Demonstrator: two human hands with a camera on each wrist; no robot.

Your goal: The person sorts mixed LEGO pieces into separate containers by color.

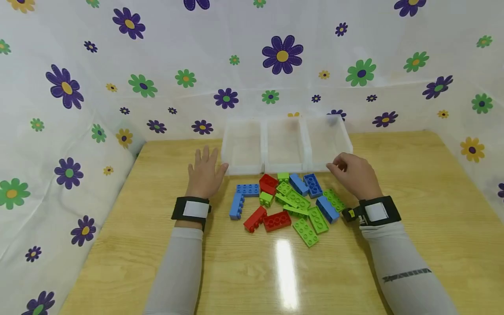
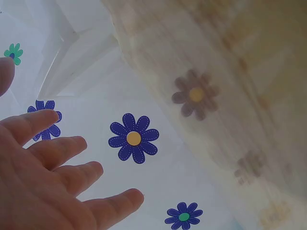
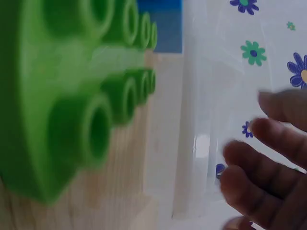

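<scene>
My left hand [image 1: 203, 175] lies with fingers spread beside the left white bin [image 1: 245, 169], its thumb at the bin's front corner. In the left wrist view the fingers of the left hand [image 2: 53, 177] are apart and hold nothing. At the right bin's [image 1: 328, 167] front right corner is my right hand [image 1: 356, 175], fingers loosely bent. The right wrist view shows nothing held in the right hand [image 3: 268, 167]; whether it touches the bin I cannot tell. Closest to it lies a green toy brick [image 1: 334, 200], studs showing, which looms large as a green brick [image 3: 33, 96] in the right wrist view.
Between the hands several toy bricks lie loose: red bricks [image 1: 277, 221], blue bricks [image 1: 248, 189] and green bricks [image 1: 305, 232]. A middle bin [image 1: 284, 168] stands between the other two. Behind the wooden table [image 1: 244, 271] hangs a flowered white cloth [image 1: 165, 48].
</scene>
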